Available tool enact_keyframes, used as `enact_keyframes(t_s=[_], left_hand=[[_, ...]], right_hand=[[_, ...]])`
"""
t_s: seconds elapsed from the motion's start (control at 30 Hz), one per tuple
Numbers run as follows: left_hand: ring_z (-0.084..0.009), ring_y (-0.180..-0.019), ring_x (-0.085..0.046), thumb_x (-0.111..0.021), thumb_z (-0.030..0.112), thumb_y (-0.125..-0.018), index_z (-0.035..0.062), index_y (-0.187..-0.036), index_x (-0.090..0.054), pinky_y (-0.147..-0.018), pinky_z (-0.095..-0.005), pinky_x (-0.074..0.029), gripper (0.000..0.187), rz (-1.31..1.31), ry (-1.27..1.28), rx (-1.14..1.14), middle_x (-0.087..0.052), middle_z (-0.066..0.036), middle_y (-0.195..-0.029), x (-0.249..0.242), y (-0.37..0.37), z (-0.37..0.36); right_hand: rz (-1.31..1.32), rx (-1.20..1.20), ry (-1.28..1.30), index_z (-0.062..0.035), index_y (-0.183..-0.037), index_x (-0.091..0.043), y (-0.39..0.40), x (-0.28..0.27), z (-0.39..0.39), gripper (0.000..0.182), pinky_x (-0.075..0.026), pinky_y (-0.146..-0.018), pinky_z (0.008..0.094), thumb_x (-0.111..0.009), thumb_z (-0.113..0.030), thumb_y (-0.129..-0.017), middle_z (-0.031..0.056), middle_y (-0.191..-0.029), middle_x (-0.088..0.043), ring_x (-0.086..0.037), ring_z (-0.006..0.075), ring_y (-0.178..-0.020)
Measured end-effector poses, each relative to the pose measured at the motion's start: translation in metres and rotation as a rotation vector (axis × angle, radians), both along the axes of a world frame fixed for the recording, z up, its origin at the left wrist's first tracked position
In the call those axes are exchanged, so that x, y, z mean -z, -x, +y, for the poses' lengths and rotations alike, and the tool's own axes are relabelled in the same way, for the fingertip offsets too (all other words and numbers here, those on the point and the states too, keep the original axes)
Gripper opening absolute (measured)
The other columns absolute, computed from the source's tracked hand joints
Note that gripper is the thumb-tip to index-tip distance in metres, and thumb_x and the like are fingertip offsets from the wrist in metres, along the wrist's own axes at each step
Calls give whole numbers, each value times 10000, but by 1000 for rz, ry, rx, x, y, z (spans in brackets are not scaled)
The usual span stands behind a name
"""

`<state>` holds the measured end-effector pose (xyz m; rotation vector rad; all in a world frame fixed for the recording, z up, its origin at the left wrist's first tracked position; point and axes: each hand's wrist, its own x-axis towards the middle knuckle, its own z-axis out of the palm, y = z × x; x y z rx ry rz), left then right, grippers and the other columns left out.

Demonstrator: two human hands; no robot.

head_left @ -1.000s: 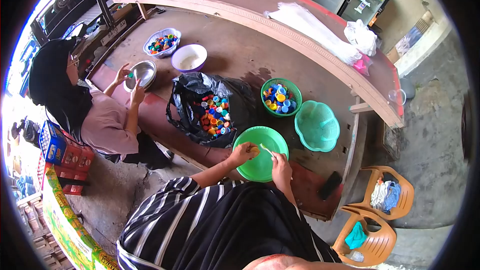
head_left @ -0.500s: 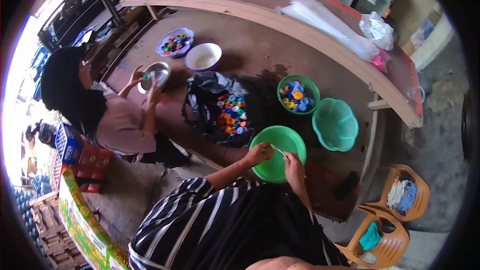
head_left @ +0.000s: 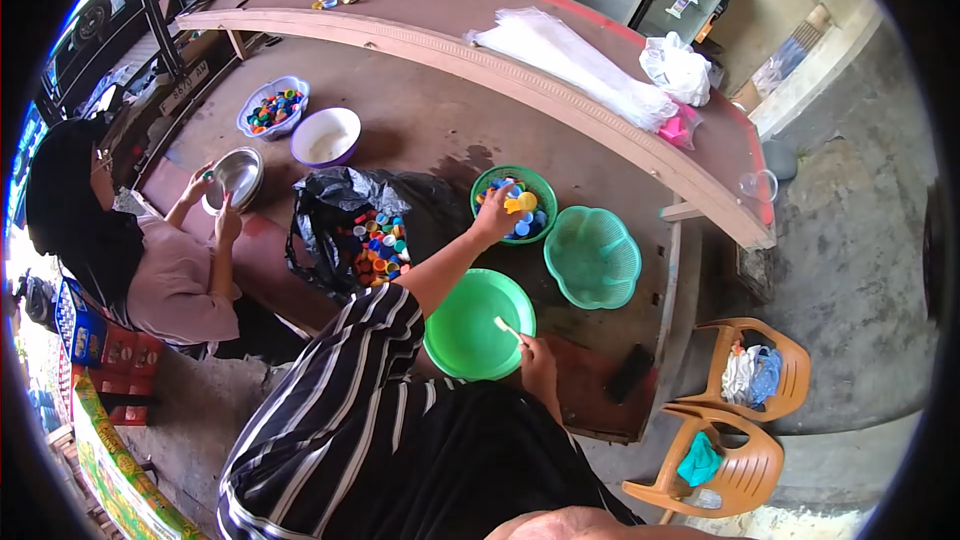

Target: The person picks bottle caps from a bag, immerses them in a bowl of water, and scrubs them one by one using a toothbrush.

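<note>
My left hand [head_left: 492,219] is stretched out over the green basket [head_left: 546,178] of bottle caps, its fingers around a yellow cap [head_left: 524,202] at the basket's rim. Below it stands a bright green basin [head_left: 465,325]. At the basin's right edge my right hand [head_left: 538,364] is closed on a small pale-handled tool [head_left: 508,328], whose end points up and left over the basin. To the left lies an open black plastic bag [head_left: 345,187] with many coloured caps in it. An empty-looking teal basket [head_left: 592,257] stands to the right of the green one.
At the left a person [head_left: 180,275] in a pink top holds something by a metal bowl [head_left: 238,178]. Beyond are a white-purple bowl [head_left: 327,136] and a purple bowl of caps [head_left: 273,107]. A wooden rail [head_left: 440,45] crosses behind; plastic chairs [head_left: 755,450] stand lower right.
My left hand has moved from over the green basin up to the green basket of caps. My right hand stays near the basin with the tool. The whole view has shifted right.
</note>
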<state>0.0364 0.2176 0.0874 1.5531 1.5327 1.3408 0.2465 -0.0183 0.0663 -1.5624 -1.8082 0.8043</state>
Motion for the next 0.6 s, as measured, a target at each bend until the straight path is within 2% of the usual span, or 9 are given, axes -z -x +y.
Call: enact_keyframes(t_s=[0.03,0.07,0.1,0.13,0.2,0.27,0.37,0.43,0.6], left_hand=[[-356,-1075,-566,-748,228,-788,33,-1230,-552,-894,-416,-481,521,118,-63,-52,-605,-201,-1116,4,2,3],[-357,-1053,-566,-749,217,-786,33,-1179,-589,-870,-408,-485,463,-42,43,53,-607,-201,-1072,13,8,8],[-275,-971,-626,-700,102,-831,26,-1160,-564,-774,-369,-513,364,-90,58,118,-603,-169,-1051,31,9,6],[-263,-989,-618,-679,58,-829,20,-1132,-580,-787,-356,-521,321,-112,22,108,-604,-152,-1055,17,10,-15],[-248,-988,-629,-667,29,-818,9,-1069,-609,-785,-335,-535,258,153,-221,112,-605,-138,-1068,35,24,-38],[-270,-999,-626,-650,-8,-806,-1,-1018,-629,-797,-333,-541,213,6,-104,98,-611,-140,-1064,25,34,-83],[-313,-992,-609,-646,6,-793,9,-996,-644,-835,-376,-508,203,-48,-100,88,-615,-159,-1034,12,56,-145],[-297,-976,-623,-629,-29,-801,-3,-988,-634,-782,-348,-537,189,71,-134,23,-622,-144,-1038,18,76,-175],[-245,-872,-640,-612,-52,-809,7,-958,-624,-722,-325,-518,160,153,-30,-238,-618,-124,-983,24,120,-223]], right_hand=[[-6,-3,29,-85,-1125,-639,0,-1,-1,234,-486,-790,400,-561,-150,-914,132,-1003,-626,-618,319,-921],[-9,-4,58,-84,-1125,-640,0,-3,-1,234,-486,-788,398,-566,-148,-913,130,-1000,-626,-619,319,-918],[-11,-3,85,-84,-1125,-641,0,-5,0,233,-487,-786,396,-570,-147,-912,129,-997,-626,-620,318,-915],[-8,8,97,-80,-1127,-642,0,-7,0,239,-490,-770,394,-583,-147,-905,130,-992,-627,-624,316,-909],[5,11,41,-55,-1124,-636,-6,-1,1,234,-483,-724,367,-578,-127,-909,131,-944,-618,-622,286,-827],[0,-6,-13,-42,-1118,-635,-5,3,8,228,-479,-700,356,-577,-116,-910,133,-920,-614,-621,278,-788],[-46,-39,-10,-49,-1110,-639,-6,3,10,224,-482,-719,378,-580,-124,-908,137,-946,-616,-619,311,-833],[-87,-47,62,-67,-1113,-641,-1,-9,16,225,-488,-761,414,-577,-143,-911,137,-996,-623,-614,349,-920],[-115,-102,15,-75,-1109,-648,1,-14,19,222,-490,-759,413,-572,-151,-915,138,-996,-628,-619,349,-912]])
